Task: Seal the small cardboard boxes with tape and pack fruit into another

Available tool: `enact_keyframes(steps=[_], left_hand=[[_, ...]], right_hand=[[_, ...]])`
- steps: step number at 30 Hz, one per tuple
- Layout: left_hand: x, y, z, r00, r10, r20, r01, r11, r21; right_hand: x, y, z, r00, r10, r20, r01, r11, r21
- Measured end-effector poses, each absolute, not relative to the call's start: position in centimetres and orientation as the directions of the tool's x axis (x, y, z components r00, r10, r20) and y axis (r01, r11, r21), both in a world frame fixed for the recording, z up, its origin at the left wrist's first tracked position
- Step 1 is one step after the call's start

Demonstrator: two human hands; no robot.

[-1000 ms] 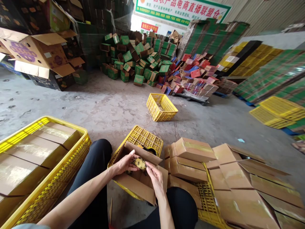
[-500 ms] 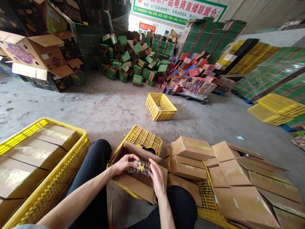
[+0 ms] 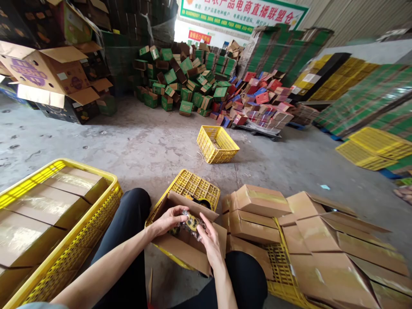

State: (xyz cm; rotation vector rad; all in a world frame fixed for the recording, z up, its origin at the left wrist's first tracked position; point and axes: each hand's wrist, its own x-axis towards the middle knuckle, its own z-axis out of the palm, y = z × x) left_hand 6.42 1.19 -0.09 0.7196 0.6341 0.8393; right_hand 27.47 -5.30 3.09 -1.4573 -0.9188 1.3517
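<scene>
Between my two hands is a small clear plastic packet (image 3: 192,222) with yellow and dark contents I cannot make out, held above an open cardboard box (image 3: 183,251). My left hand (image 3: 172,219) pinches its left end between thumb and fingers. At the packet's right end, my right hand (image 3: 210,240) curves round it, with the thumb against the plastic. The box rests on an upturned yellow crate (image 3: 189,184) between my knees. Behind its far flap lies a black and yellow tool, perhaps a tape dispenser (image 3: 204,202), partly hidden. Part of the box's inside shows, with something dark below my left hand.
To my left stands a large yellow crate (image 3: 109,184) of taped cartons. On my right, brown cartons (image 3: 257,199) are stacked on another yellow crate (image 3: 278,262). A small yellow crate (image 3: 218,146) sits ahead on the floor, before a heap of green boxes (image 3: 186,107).
The packet has turned in my hands and now slants down to the right. My right fingers have spread a little and shifted around its end. The surroundings look the same.
</scene>
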Motion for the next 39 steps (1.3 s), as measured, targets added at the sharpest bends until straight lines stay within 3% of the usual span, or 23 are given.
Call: enact_keyframes(steps=[5, 9, 13, 20, 28, 34, 39], left_hand=[[6.4, 1.3, 0.4, 0.551, 0.798, -0.246, -0.478, 0.543, 0.690], [6.4, 0.9, 0.7, 0.625, 0.742, -0.243, -0.406, 0.574, 0.711], [6.5, 0.6, 0.9, 0.677, 0.708, -0.200, -0.356, 0.552, 0.754], [6.5, 0.9, 0.1, 0.605, 0.777, -0.175, -0.388, 0.480, 0.787], [6.5, 0.6, 0.3, 0.645, 0.743, -0.178, -0.346, 0.492, 0.799], [6.7, 0.1, 0.5, 0.674, 0.718, -0.172, -0.323, 0.496, 0.806], [6.7, 0.3, 0.2, 0.657, 0.730, -0.191, -0.319, 0.498, 0.806]], right_hand=[[27.2, -5.1, 2.7, 0.162, 0.926, -0.341, -0.211, -0.305, -0.929], [27.2, -4.8, 2.8, 0.224, 0.919, -0.325, -0.252, -0.268, -0.930], [27.1, -4.9, 3.4, 0.197, 0.927, -0.320, -0.227, -0.274, -0.934], [26.6, -5.3, 4.2, 0.086, 0.943, -0.321, -0.127, -0.309, -0.943], [26.8, -4.8, 3.3, 0.158, 0.942, -0.297, -0.115, -0.281, -0.953], [26.9, -5.1, 3.6, 0.090, 0.955, -0.281, -0.049, -0.277, -0.960], [27.1, -5.0, 3.5, 0.174, 0.952, -0.252, -0.048, -0.247, -0.968]])
